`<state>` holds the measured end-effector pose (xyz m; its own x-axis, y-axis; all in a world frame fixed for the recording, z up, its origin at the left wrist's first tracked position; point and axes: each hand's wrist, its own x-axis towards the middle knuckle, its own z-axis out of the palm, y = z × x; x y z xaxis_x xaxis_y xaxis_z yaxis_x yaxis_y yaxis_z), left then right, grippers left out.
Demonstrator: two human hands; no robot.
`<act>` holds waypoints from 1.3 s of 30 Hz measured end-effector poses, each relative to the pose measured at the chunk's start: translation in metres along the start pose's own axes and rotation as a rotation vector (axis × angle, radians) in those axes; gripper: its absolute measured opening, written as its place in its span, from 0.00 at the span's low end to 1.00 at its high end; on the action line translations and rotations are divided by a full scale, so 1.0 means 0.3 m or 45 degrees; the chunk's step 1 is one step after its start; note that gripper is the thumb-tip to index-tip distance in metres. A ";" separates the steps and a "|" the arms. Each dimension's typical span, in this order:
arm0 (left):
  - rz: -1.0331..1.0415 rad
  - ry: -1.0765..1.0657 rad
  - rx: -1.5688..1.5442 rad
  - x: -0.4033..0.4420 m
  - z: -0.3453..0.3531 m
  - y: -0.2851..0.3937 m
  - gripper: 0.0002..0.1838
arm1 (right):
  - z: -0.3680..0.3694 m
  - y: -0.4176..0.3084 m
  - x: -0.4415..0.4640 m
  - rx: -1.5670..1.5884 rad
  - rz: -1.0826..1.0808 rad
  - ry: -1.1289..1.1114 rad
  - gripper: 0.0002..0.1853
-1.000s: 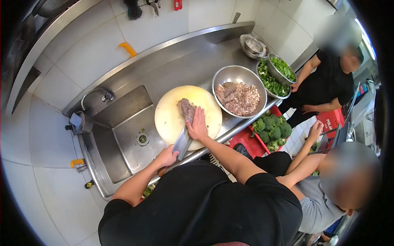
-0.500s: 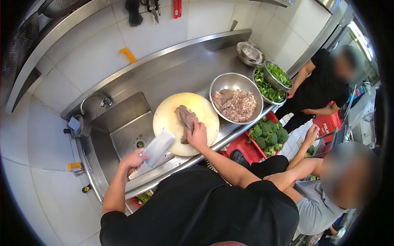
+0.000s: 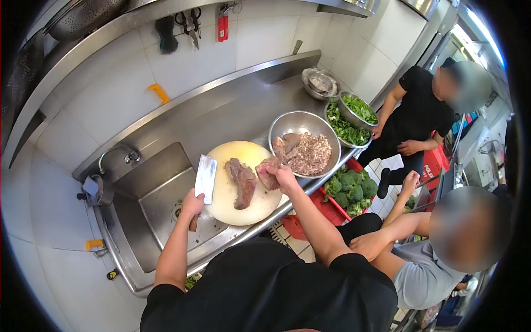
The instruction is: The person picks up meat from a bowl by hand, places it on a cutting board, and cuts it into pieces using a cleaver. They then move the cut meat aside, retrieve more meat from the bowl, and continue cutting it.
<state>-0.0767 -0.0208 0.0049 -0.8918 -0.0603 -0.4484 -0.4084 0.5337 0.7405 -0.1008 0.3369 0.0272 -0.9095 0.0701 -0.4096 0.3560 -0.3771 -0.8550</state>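
Left hand: your left hand (image 3: 193, 203), fingers wrapped closed around the handle of the cleaver (image 3: 205, 178).
Cleaver: blade directed to the far side, overlapping the left edge of the cutting board (image 3: 243, 148); you cannot tell here whether it touches.
Right hand: your right hand (image 3: 282, 176), thumb and fingers pinched closed on the small piece of meat (image 3: 266, 172).
Small piece of meat: at the right of the cutting board, just beside the mince bowl (image 3: 293, 122); whether lifted or resting, you cannot tell.
Large piece of meat: one large piece of meat (image 3: 241, 185), lying on the middle of the board, between your hands.
Mince bowl: steel, right of the board, holding minced meat (image 3: 311, 157) with larger chunks at its left.
Sink: one steel sink (image 3: 133, 224), left of the board; faucet (image 3: 118, 150) at its far side.
Greens: leafy greens (image 3: 345, 130) in two bowls, right of and beyond the mince.
Broccoli: several heads of broccoli (image 3: 349, 191), in a red crate (image 3: 325, 207) below the counter, right.
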 end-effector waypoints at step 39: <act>-0.011 -0.188 -0.316 -0.005 0.157 0.198 0.15 | 0.213 0.392 0.037 -1.601 -0.932 -0.121 0.49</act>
<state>-0.0905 0.0506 0.0259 -0.8576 0.0690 -0.5097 -0.4672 0.3100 0.8280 -0.0827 0.2343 -0.0577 -0.9587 -0.1914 0.2104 -0.2805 0.7591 -0.5875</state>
